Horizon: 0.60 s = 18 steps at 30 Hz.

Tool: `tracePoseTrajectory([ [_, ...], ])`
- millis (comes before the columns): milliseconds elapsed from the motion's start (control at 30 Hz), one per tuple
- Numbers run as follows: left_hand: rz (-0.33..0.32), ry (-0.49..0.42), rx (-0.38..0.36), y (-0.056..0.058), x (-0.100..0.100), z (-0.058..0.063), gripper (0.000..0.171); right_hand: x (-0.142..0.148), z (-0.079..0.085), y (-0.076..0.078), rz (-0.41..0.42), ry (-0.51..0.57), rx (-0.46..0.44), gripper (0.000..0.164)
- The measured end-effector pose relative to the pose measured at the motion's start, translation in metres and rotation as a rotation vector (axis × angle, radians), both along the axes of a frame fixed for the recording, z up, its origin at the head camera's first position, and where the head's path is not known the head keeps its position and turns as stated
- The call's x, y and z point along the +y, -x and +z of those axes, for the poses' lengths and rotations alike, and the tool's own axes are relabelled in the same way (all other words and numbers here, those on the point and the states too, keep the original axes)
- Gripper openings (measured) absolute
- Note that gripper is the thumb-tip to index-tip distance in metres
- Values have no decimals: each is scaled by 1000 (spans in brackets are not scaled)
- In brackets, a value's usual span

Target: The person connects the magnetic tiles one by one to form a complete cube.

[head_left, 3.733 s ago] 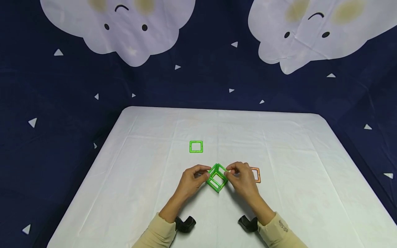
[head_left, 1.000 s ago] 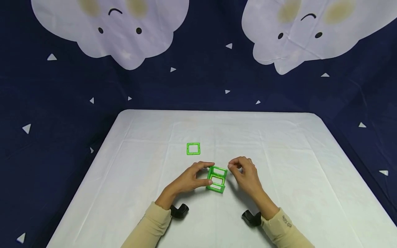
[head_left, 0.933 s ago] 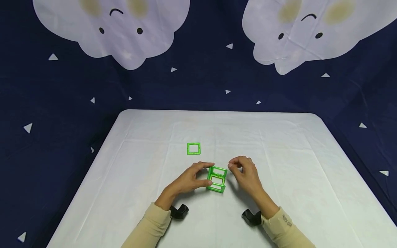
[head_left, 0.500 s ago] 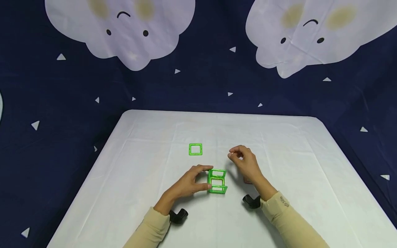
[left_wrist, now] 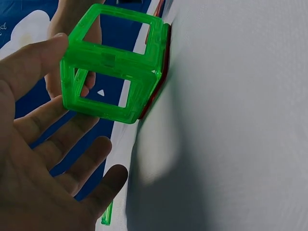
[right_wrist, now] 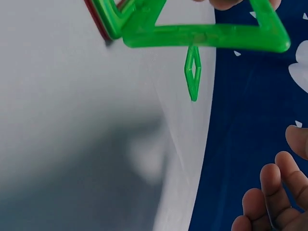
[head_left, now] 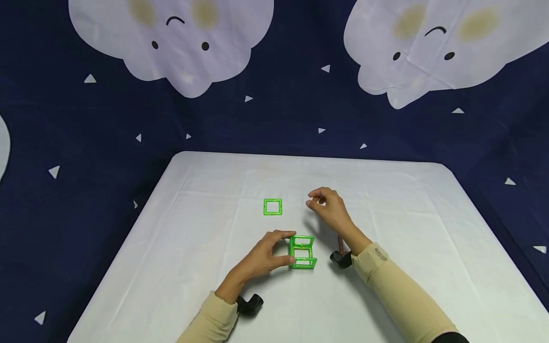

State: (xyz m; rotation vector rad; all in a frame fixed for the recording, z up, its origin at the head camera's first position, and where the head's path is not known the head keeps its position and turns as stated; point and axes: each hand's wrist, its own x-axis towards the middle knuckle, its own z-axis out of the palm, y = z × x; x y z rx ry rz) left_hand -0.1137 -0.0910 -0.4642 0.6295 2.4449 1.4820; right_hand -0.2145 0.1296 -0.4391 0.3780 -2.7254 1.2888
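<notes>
My left hand [head_left: 262, 255] grips a green frame of joined square magnetic tiles [head_left: 302, 266] near the middle of the table, its thumb on the near wall and index finger at the far one. In the left wrist view, a dark red tile edge [left_wrist: 156, 89] lies under the green tile frame [left_wrist: 108, 60]. A loose green square magnetic tile [head_left: 272, 213] lies flat farther back. My right hand [head_left: 332, 208] is in the air to the right of that tile, fingers loosely bent; the right wrist view shows its thumb and fingertips [right_wrist: 269, 178] apart with nothing between them.
An orange-brown tile [head_left: 341, 245] lies on the white table [head_left: 206, 238], partly hidden by my right wrist. A black wrist camera [head_left: 250, 305] juts inward from the left cuff, and another [head_left: 340, 259] from the right. A dark blue cloth [head_left: 291, 119] with clouds hangs behind the table.
My right hand has left the green frame's side and moved forward, then left towards the loose green tile. Part of the orange-brown tile shows again. The left hand keeps holding the frame, which is turned squarer.
</notes>
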Motion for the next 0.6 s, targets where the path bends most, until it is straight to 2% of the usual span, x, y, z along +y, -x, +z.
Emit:
tracePoseTrajectory([
  [400, 39, 36, 10, -5, 1, 1, 59, -16, -2, 21, 72, -42, 33, 26],
  [600, 47, 40, 14, -7, 2, 3, 59, -25, -7, 32, 102, -89, 0, 28],
])
